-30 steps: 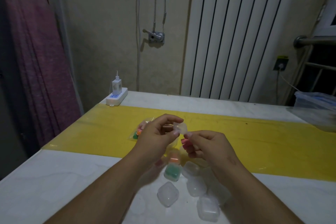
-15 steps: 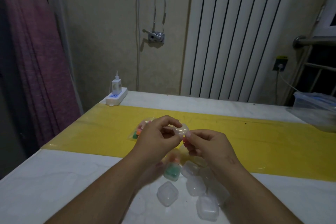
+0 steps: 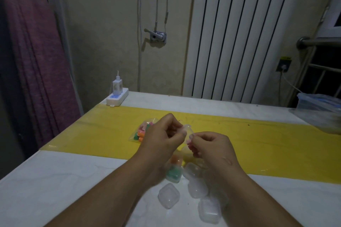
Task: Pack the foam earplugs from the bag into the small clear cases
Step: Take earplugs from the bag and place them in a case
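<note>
The hands have moved closer together. The left hand (image 3: 162, 138) grips a small clear case (image 3: 188, 128) up above the desk (image 3: 55, 180). The right hand (image 3: 212, 145), a little apart a moment ago, now pinches a pink earplug (image 3: 189, 143) right at the case's rim. I think the plug is going in. The bag (image 3: 143, 132) lies just behind the left hand. Loose cases (image 3: 168, 195) sit under the wrists, so the hands should come down gently. There is open room on the left, away from the desk's edge.
</note>
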`<move>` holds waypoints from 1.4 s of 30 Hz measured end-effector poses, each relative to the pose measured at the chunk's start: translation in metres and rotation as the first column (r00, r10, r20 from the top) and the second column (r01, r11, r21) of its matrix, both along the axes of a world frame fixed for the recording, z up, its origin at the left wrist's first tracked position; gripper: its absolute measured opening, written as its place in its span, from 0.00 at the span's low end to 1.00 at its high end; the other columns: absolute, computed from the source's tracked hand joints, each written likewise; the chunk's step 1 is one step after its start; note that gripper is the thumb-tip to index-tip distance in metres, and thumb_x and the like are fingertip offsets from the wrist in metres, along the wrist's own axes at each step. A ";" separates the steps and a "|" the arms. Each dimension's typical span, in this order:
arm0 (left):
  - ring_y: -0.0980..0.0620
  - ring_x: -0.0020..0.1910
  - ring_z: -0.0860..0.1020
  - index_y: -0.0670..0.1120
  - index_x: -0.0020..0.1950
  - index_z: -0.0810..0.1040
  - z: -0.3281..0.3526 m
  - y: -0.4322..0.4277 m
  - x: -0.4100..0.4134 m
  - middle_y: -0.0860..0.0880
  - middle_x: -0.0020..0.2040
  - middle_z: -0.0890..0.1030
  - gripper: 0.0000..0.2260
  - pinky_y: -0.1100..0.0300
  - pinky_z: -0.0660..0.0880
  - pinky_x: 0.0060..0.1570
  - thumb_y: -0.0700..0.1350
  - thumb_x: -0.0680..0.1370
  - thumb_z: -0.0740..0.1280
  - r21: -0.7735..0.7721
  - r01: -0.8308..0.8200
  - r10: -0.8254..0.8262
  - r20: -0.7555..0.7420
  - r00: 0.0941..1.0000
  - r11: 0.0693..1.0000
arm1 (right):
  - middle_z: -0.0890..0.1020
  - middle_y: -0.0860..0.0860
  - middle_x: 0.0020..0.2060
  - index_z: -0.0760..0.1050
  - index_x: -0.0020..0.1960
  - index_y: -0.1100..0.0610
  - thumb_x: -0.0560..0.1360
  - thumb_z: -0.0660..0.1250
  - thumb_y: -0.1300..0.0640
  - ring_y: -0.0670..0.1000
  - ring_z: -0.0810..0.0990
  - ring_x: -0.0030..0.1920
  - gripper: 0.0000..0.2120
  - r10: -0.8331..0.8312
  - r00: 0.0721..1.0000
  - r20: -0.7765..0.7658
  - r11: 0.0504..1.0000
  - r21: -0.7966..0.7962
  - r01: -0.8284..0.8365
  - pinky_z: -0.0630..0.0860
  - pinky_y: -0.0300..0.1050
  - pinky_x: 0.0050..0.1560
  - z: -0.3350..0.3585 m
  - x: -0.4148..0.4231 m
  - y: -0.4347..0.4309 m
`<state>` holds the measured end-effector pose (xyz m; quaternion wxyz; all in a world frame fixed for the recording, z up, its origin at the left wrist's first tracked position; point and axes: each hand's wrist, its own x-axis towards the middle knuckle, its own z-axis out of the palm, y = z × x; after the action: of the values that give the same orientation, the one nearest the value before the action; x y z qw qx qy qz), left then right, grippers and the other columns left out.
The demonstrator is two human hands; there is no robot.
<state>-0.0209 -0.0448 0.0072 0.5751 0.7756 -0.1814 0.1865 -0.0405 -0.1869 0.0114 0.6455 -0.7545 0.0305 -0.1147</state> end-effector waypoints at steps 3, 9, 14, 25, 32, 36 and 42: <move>0.54 0.34 0.78 0.44 0.46 0.74 0.005 0.001 0.000 0.51 0.33 0.79 0.03 0.57 0.78 0.38 0.40 0.79 0.67 -0.190 0.048 -0.070 -0.110 0.991 0.981 | 0.80 0.53 0.28 0.83 0.35 0.61 0.73 0.70 0.64 0.49 0.75 0.30 0.09 0.019 1.000 -0.007 0.999 0.040 -0.019 0.75 0.44 0.35 0.002 0.001 -0.003; 0.47 0.34 0.81 0.47 0.52 0.82 0.007 0.011 0.000 0.41 0.43 0.81 0.18 0.50 0.81 0.42 0.29 0.78 0.57 -0.229 0.108 -0.166 -0.254 0.953 0.967 | 0.80 0.54 0.29 0.84 0.36 0.62 0.72 0.70 0.65 0.49 0.75 0.31 0.08 0.086 0.996 -0.007 0.994 0.070 -0.086 0.76 0.42 0.35 0.005 0.001 -0.009; 0.54 0.39 0.83 0.49 0.52 0.83 0.007 0.011 -0.006 0.50 0.43 0.83 0.12 0.69 0.71 0.24 0.35 0.73 0.72 -0.077 0.106 -0.125 -0.299 0.946 0.991 | 0.81 0.56 0.30 0.84 0.39 0.65 0.74 0.69 0.67 0.49 0.77 0.32 0.07 0.116 0.993 0.022 0.988 0.096 -0.118 0.77 0.41 0.35 0.006 0.000 -0.012; 0.68 0.39 0.77 0.58 0.49 0.80 0.004 0.005 -0.003 0.60 0.48 0.82 0.17 0.76 0.72 0.39 0.38 0.69 0.76 0.054 0.027 -0.018 -0.149 0.989 0.998 | 0.86 0.47 0.35 0.83 0.43 0.54 0.72 0.74 0.61 0.45 0.84 0.40 0.03 0.027 0.962 0.271 0.994 -0.112 0.003 0.78 0.39 0.43 0.004 -0.003 -0.006; 0.67 0.36 0.78 0.48 0.51 0.82 0.005 0.004 -0.006 0.57 0.44 0.81 0.14 0.71 0.73 0.28 0.32 0.71 0.74 -0.162 0.092 -0.126 -0.213 0.969 0.982 | 0.83 0.38 0.38 0.82 0.43 0.45 0.72 0.73 0.52 0.43 0.72 0.33 0.02 0.001 0.954 0.301 0.930 -0.350 0.110 0.68 0.37 0.36 -0.003 -0.002 -0.002; 0.63 0.36 0.79 0.48 0.51 0.82 0.004 0.006 -0.003 0.60 0.39 0.82 0.16 0.69 0.75 0.34 0.32 0.69 0.76 -0.191 0.096 -0.137 -0.219 0.966 0.977 | 0.76 0.42 0.44 0.84 0.45 0.44 0.72 0.73 0.50 0.40 0.74 0.46 0.03 -0.026 0.927 0.374 0.866 -0.454 0.208 0.65 0.28 0.41 -0.003 0.004 -0.001; 0.61 0.38 0.81 0.47 0.53 0.82 0.004 0.008 -0.001 0.60 0.39 0.83 0.16 0.67 0.76 0.37 0.33 0.68 0.77 -0.151 0.090 -0.123 -0.227 0.966 0.984 | 0.77 0.43 0.43 0.85 0.46 0.46 0.75 0.70 0.51 0.39 0.73 0.43 0.05 -0.032 0.943 0.331 0.870 -0.456 0.189 0.65 0.28 0.39 -0.005 0.005 0.000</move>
<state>-0.0223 -0.0371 0.0109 0.6544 0.7393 -0.1402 0.0743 -0.0351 -0.1869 0.0065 0.4265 -0.8601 -0.0580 -0.2737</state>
